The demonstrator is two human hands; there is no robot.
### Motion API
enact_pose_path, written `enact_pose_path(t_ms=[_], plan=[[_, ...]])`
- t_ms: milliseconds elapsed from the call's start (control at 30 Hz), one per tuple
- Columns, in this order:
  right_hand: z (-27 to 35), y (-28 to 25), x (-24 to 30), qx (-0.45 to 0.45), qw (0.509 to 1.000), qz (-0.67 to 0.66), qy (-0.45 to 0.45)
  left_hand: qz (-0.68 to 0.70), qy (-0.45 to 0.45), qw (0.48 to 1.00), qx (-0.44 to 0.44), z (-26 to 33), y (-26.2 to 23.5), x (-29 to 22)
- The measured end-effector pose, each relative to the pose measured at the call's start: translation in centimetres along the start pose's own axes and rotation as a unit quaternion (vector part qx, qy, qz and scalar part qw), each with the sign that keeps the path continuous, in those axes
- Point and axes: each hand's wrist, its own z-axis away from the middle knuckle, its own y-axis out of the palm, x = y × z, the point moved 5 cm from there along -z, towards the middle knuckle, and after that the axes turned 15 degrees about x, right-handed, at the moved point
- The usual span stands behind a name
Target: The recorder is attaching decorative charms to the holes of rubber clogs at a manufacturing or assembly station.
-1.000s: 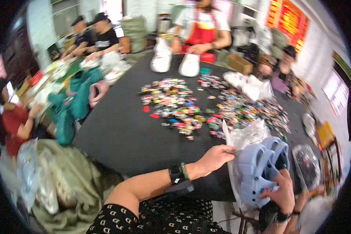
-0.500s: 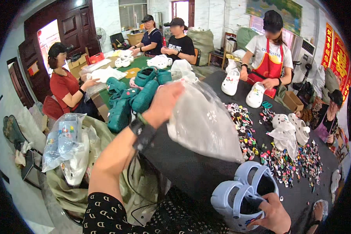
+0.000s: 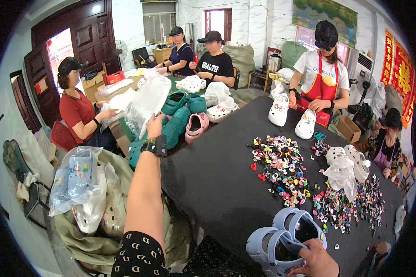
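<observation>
My left hand [image 3: 154,127] reaches out to the far left, its fingers closed on a clear plastic bag [image 3: 149,99] that has something white and flat showing in it. The bag hangs over green clogs [image 3: 176,128], partly covering them. Beside these sits a pink clog [image 3: 197,127]. At the table's near edge, my right hand [image 3: 320,259] grips a pair of light blue clogs [image 3: 272,247] by the side of the closer shoe. Many small colourful shoe charms [image 3: 282,171] lie in a loose heap beyond that pair.
White clogs [image 3: 357,162] with crumpled plastic stand among more charms on the right. Across the black table [image 3: 208,180], a person in a red apron [image 3: 321,87] handles white clogs. Bagged clogs [image 3: 81,184] rest on a sack at my left. Several other people sit around.
My left hand has swung the plastic bag from over the middle of the table to the far left, uncovering the charms and the pink clog. My right hand stays on the blue clogs.
</observation>
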Motion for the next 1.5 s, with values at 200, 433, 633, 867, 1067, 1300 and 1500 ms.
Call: enact_pose_path(t_ms=[200, 433, 633, 867, 1067, 1300, 1500], plan=[[-1.1, 0.9, -1.8, 0.037, 0.998, 0.028, 0.052, 0.607, -0.209, 0.755, 0.136, 3.3, 5.1, -17.2], [-3.7, -2.4, -0.2, 0.088, 0.976, 0.199, -0.020, 0.548, -0.005, 0.793, 0.265, 11.7, -5.0, -35.0], [-6.7, -0.6, -1.9, 0.011, 0.977, 0.204, -0.062, 0.422, 0.254, 0.841, 0.224, 17.3, -14.4, -47.7], [-4.1, -0.4, -3.3, -0.081, 0.980, 0.183, -0.018, 0.410, 0.287, 0.805, 0.318, 23.3, -13.9, -51.7], [2.4, 0.9, -7.0, -0.206, 0.965, 0.008, 0.162, 0.413, 0.247, 0.762, 0.434, 25.4, -13.6, -53.3], [4.6, 6.0, -9.6, -0.235, 0.945, -0.085, 0.211, 0.497, 0.119, 0.623, 0.592, 27.1, -10.3, -54.2], [2.1, 7.5, -9.7, -0.233, 0.935, -0.190, 0.190, 0.514, -0.117, 0.468, 0.709, 27.1, -7.3, -54.6]])
